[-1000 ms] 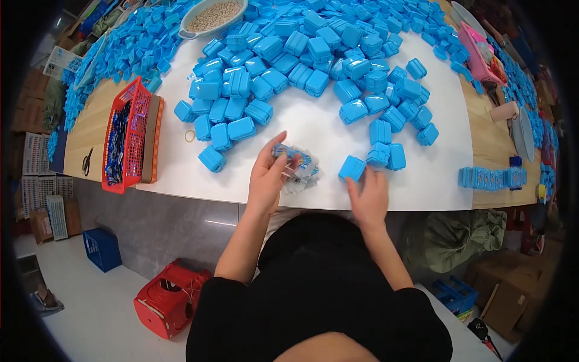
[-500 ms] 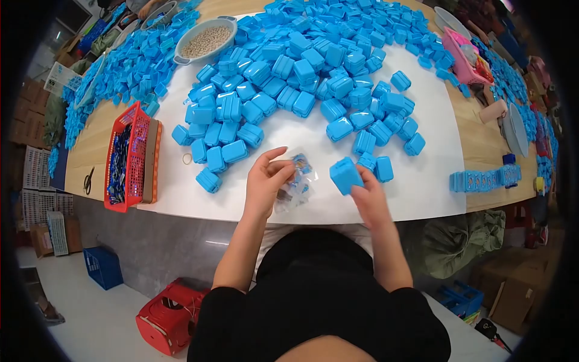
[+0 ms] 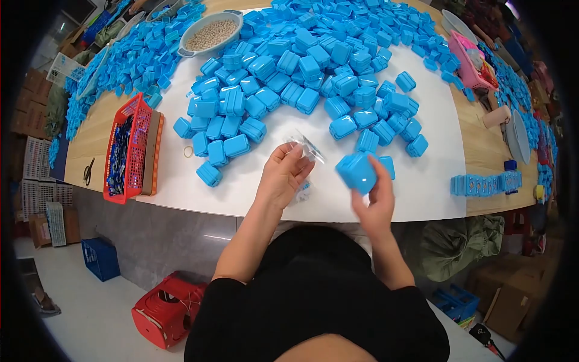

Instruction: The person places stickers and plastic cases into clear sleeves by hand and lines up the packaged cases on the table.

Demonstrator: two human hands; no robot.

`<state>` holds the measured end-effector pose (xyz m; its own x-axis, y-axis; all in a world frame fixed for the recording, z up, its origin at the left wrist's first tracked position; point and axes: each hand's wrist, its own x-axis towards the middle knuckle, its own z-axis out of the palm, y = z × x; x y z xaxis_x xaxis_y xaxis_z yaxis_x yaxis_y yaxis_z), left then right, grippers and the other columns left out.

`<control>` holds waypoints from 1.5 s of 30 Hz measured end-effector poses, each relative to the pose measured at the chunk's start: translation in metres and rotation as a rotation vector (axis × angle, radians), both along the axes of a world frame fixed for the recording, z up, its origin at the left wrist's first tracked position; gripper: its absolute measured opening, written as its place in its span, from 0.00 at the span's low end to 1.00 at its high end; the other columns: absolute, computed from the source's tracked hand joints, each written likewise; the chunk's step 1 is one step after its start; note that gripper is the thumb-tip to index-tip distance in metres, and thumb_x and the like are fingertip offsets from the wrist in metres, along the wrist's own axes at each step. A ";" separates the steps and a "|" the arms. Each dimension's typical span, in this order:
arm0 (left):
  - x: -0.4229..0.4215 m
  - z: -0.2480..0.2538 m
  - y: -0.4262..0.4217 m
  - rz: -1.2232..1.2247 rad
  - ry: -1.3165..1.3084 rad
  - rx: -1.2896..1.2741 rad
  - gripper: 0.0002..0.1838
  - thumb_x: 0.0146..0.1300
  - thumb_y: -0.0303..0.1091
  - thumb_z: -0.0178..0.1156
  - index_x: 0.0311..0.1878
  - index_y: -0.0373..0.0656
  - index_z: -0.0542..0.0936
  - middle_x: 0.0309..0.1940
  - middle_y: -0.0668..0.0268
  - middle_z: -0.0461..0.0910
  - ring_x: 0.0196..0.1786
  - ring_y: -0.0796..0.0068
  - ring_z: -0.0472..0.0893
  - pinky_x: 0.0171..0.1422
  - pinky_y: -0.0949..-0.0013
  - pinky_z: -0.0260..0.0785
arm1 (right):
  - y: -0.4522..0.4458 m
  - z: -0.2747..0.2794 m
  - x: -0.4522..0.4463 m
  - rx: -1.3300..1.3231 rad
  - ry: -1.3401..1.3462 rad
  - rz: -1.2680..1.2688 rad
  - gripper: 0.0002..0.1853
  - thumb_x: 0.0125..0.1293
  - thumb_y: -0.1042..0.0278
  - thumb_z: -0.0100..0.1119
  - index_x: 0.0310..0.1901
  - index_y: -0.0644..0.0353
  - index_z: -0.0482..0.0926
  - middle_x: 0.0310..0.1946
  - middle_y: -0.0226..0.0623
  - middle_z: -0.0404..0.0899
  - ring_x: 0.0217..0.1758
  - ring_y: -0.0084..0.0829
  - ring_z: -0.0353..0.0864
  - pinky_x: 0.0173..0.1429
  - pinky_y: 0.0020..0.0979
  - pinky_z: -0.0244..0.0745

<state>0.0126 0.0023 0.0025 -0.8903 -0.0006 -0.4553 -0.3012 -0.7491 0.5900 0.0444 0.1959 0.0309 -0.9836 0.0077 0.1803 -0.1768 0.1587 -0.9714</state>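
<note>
A clear plastic packet (image 3: 309,148) is pinched between the thumb and fingers of my left hand (image 3: 286,175), over the white sheet (image 3: 289,123). More clear packets (image 3: 303,192) lie beneath that hand, partly covered by it. To the right, my right hand (image 3: 377,199) grips a blue case (image 3: 357,172) between thumb and fingers, raised above the sheet and slightly blurred. Just behind it sit other blue cases (image 3: 367,141), and a large heap of blue cases (image 3: 310,66) spreads across the far side.
At the left stand a red basket (image 3: 128,148) of dark blue packets and scissors (image 3: 88,172). A bowl of beige beads (image 3: 211,35) is at the back. Rightward are a row of blue packs (image 3: 482,184), a pink basket (image 3: 467,60) and a grey tray (image 3: 518,136).
My right hand has picked up a blue case from the sheet and turned it. My left hand has raised a clear packet off the others.
</note>
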 end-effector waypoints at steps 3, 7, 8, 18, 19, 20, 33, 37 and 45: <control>-0.001 0.016 0.008 0.057 -0.043 0.069 0.12 0.65 0.29 0.61 0.50 0.41 0.73 0.38 0.63 0.78 0.41 0.74 0.80 0.54 0.70 0.75 | -0.013 0.001 0.018 0.350 0.286 0.156 0.34 0.48 0.83 0.63 0.61 0.64 0.69 0.51 0.42 0.76 0.49 0.35 0.76 0.53 0.28 0.74; 0.006 0.033 0.015 0.030 0.041 -0.038 0.12 0.65 0.27 0.60 0.50 0.42 0.73 0.40 0.64 0.77 0.42 0.73 0.80 0.53 0.69 0.74 | -0.021 -0.002 0.009 0.477 0.376 0.030 0.35 0.45 0.82 0.66 0.60 0.64 0.70 0.53 0.42 0.77 0.50 0.39 0.78 0.54 0.31 0.75; 0.007 0.035 0.016 0.024 0.072 -0.075 0.13 0.64 0.27 0.60 0.51 0.42 0.72 0.40 0.64 0.77 0.42 0.73 0.79 0.53 0.68 0.73 | -0.022 -0.002 0.007 0.518 0.408 -0.010 0.35 0.44 0.81 0.67 0.60 0.63 0.70 0.54 0.43 0.77 0.50 0.40 0.78 0.54 0.32 0.75; 0.022 0.047 0.041 0.007 0.424 -0.806 0.25 0.57 0.20 0.60 0.60 0.37 0.68 0.49 0.59 0.73 0.51 0.69 0.75 0.60 0.67 0.68 | -0.019 -0.009 0.006 0.510 0.578 -0.100 0.36 0.43 0.82 0.68 0.59 0.60 0.72 0.57 0.44 0.73 0.53 0.41 0.77 0.54 0.34 0.75; 0.024 0.046 0.042 0.009 0.425 -0.804 0.25 0.57 0.20 0.60 0.60 0.37 0.68 0.49 0.59 0.73 0.51 0.69 0.75 0.60 0.67 0.68 | -0.019 -0.012 0.006 0.512 0.580 -0.100 0.36 0.43 0.82 0.68 0.59 0.60 0.72 0.57 0.44 0.73 0.53 0.41 0.77 0.54 0.34 0.75; 0.025 0.045 0.042 -0.001 0.440 -0.744 0.25 0.58 0.21 0.60 0.59 0.37 0.68 0.50 0.58 0.73 0.52 0.68 0.75 0.61 0.67 0.68 | -0.020 -0.015 0.006 0.485 0.597 -0.109 0.35 0.43 0.82 0.68 0.59 0.60 0.72 0.58 0.45 0.72 0.53 0.42 0.77 0.54 0.34 0.75; 0.023 0.030 0.051 -0.184 0.257 -0.351 0.30 0.59 0.26 0.57 0.65 0.35 0.64 0.57 0.55 0.71 0.58 0.66 0.71 0.64 0.66 0.63 | -0.010 -0.032 -0.005 0.344 0.764 -0.171 0.30 0.50 0.80 0.68 0.58 0.58 0.73 0.58 0.40 0.68 0.64 0.48 0.73 0.63 0.39 0.73; 0.021 0.044 0.060 -0.104 0.352 -0.349 0.30 0.60 0.25 0.57 0.67 0.36 0.63 0.58 0.54 0.70 0.58 0.66 0.71 0.64 0.66 0.63 | -0.010 -0.021 -0.004 0.280 0.663 -0.136 0.30 0.51 0.80 0.68 0.58 0.59 0.73 0.57 0.40 0.71 0.62 0.47 0.74 0.62 0.39 0.73; 0.023 0.040 0.053 -0.110 0.209 0.046 0.38 0.58 0.25 0.62 0.70 0.41 0.57 0.62 0.50 0.67 0.61 0.63 0.70 0.67 0.66 0.62 | -0.008 -0.022 -0.006 0.394 0.652 -0.103 0.30 0.50 0.84 0.67 0.57 0.64 0.72 0.59 0.43 0.74 0.60 0.40 0.76 0.62 0.32 0.71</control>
